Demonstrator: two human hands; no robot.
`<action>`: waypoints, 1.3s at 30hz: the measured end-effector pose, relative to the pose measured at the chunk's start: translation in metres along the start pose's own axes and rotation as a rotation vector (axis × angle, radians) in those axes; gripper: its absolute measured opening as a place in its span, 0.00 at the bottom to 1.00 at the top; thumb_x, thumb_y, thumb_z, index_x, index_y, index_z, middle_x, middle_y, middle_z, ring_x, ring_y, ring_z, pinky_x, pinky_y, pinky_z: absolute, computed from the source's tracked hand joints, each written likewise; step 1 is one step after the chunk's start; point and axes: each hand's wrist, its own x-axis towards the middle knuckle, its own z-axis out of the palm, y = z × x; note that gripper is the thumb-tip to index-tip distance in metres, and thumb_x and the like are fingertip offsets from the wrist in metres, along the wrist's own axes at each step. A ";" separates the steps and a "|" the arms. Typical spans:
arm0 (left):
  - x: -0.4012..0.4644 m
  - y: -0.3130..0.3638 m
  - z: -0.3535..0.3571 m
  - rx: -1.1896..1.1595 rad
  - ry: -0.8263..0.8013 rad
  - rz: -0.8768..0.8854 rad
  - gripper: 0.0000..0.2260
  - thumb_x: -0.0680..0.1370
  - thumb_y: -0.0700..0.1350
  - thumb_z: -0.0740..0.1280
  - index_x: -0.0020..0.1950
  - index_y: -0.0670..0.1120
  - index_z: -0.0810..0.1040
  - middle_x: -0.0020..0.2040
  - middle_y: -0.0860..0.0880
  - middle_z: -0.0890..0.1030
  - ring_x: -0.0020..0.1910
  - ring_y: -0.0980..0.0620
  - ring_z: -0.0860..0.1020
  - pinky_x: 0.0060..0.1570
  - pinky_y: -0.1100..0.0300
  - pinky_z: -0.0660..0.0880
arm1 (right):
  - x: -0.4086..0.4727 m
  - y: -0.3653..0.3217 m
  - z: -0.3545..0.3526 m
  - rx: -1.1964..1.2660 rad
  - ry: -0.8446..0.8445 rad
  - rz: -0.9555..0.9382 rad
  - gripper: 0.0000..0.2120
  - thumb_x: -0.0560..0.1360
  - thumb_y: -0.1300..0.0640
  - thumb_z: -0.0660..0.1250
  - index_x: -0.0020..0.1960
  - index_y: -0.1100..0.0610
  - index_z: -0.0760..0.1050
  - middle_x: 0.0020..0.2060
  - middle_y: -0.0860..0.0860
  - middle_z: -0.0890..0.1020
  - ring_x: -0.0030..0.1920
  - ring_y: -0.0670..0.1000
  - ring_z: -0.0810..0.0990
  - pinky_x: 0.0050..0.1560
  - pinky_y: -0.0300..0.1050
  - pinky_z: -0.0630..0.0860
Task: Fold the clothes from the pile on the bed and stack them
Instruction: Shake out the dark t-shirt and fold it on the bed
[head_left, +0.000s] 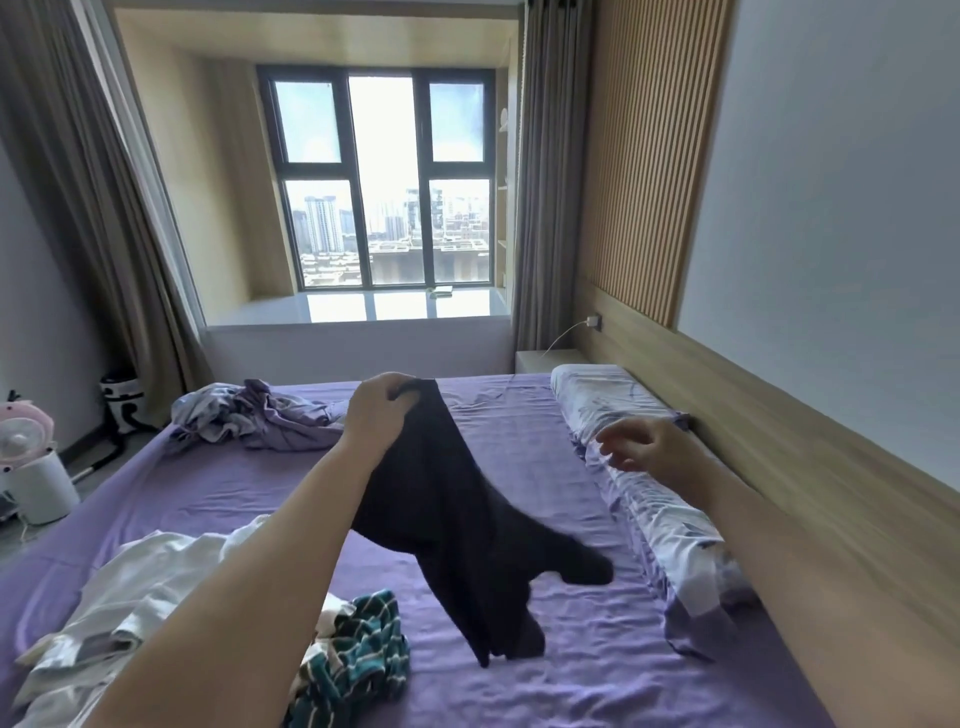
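The left hand (376, 410) was raised at arm's length over the bed, fingers pinched round the top edge of a dark, limp cloth garment (457, 525), which hung down with its lower end trailing onto the purple bed sheet (571, 649). The right hand (644, 447) reached forward, fingers loose and spread, holding nothing, above a pale patterned pillow (613, 395). Below the left forearm lay a crumpled white garment (150, 577) and a teal-and-white striped garment (358, 649). A rumpled lilac bedding heap (254, 415) lay farther off.
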 end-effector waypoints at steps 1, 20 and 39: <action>-0.003 0.001 0.002 0.040 -0.028 0.033 0.08 0.76 0.38 0.66 0.54 0.43 0.82 0.51 0.46 0.83 0.53 0.47 0.78 0.51 0.61 0.68 | -0.002 0.003 0.004 -0.026 -0.026 0.001 0.10 0.75 0.69 0.63 0.51 0.60 0.79 0.44 0.54 0.83 0.41 0.47 0.82 0.47 0.44 0.78; -0.036 0.072 -0.011 -0.049 0.015 0.071 0.10 0.78 0.38 0.63 0.53 0.48 0.81 0.48 0.53 0.79 0.49 0.54 0.75 0.45 0.70 0.67 | -0.040 -0.011 0.134 -0.087 -0.210 -0.119 0.30 0.72 0.56 0.70 0.70 0.52 0.63 0.60 0.49 0.77 0.61 0.50 0.75 0.59 0.45 0.72; -0.118 0.117 0.022 -0.235 0.098 -0.170 0.03 0.75 0.41 0.69 0.48 0.46 0.80 0.47 0.44 0.83 0.47 0.47 0.80 0.52 0.52 0.76 | -0.111 0.024 0.029 0.020 0.046 -0.169 0.06 0.73 0.57 0.70 0.49 0.56 0.80 0.36 0.48 0.81 0.40 0.50 0.79 0.42 0.36 0.72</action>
